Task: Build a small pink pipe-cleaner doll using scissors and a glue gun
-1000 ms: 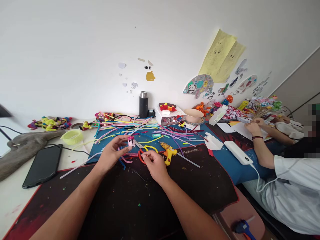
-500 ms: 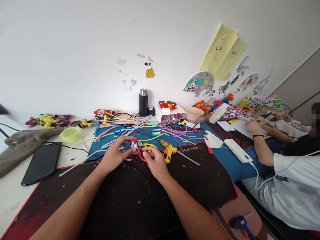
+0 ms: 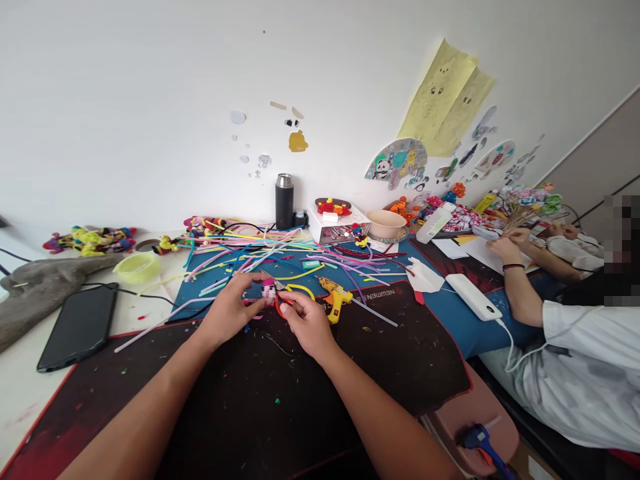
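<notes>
My left hand (image 3: 231, 310) pinches a small fuzzy pink-and-white figure (image 3: 269, 291) between thumb and fingers, above the front edge of the blue mat. In my right hand (image 3: 307, 325) are red-handled scissors (image 3: 281, 303), their blades up close against the figure's right side. Whether the blades touch it I cannot make out. Just right of that hand a yellow glue gun (image 3: 339, 300) lies on the mat, a clear glue stick coming out of its back. Many coloured pipe cleaners (image 3: 255, 257) are strewn behind both hands.
A black phone (image 3: 79, 327) and a yellow-green roll (image 3: 137, 268) lie to the left. Behind stand a black thermos (image 3: 284, 203), a white box (image 3: 325, 230) and a beige bowl (image 3: 387, 225). At right are a white power bank (image 3: 473, 297) and a co-worker's hands (image 3: 510, 248).
The scissor handles have come closer together in my right hand. My left hand keeps its hold on the figure. The whole view has shifted slightly.
</notes>
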A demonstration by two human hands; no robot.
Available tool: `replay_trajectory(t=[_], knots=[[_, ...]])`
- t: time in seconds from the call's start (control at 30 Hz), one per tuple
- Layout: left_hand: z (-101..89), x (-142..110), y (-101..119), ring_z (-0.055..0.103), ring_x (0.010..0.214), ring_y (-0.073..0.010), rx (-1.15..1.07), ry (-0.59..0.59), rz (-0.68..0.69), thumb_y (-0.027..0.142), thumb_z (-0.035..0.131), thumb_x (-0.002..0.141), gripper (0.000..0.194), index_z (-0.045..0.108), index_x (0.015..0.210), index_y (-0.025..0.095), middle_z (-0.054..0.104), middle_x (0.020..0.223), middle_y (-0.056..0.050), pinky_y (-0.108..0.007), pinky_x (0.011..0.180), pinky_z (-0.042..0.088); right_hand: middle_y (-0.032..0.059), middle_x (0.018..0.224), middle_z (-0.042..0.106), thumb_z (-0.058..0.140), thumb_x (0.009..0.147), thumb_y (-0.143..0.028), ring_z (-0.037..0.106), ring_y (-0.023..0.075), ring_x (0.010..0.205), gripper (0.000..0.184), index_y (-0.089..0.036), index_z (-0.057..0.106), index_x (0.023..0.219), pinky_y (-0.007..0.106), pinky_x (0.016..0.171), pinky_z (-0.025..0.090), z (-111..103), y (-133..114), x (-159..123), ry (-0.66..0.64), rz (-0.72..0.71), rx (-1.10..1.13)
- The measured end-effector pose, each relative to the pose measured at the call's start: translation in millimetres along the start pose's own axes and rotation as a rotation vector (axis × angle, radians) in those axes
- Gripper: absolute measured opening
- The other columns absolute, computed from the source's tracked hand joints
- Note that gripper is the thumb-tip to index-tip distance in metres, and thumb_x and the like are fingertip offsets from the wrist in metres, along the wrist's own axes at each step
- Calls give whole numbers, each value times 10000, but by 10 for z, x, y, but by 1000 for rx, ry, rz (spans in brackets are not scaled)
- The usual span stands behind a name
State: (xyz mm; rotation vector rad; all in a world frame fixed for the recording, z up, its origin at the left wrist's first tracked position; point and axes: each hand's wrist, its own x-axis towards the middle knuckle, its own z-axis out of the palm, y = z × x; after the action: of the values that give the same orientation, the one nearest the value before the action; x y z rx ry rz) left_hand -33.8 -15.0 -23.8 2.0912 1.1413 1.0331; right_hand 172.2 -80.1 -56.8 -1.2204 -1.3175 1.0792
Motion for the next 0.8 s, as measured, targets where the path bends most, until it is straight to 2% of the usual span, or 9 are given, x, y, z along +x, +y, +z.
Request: replay_trajectory(t=[0.53, 0.8], knots=[[27, -7, -59, 672, 1203, -312, 33, 0, 72, 523, 724, 948, 377, 697, 1239, 285, 756, 1270, -71, -489, 1110, 519, -35, 626, 526, 685, 972, -458, 485, 154, 571, 439, -211, 782, 1321, 306, 590, 390, 2, -26, -2, -16, 7, 7], [49, -15, -49, 690, 1202, -315, 45, -9, 64, 544, 714, 948, 401, 702, 1251, 281, 762, 1267, -75, -485, 1088, 547, -50, 614, 538, 690, 973, -457, 525, 152, 562, 547, -211, 714, 1461, 305, 612, 442, -3, -55, -9, -35, 6, 30]])
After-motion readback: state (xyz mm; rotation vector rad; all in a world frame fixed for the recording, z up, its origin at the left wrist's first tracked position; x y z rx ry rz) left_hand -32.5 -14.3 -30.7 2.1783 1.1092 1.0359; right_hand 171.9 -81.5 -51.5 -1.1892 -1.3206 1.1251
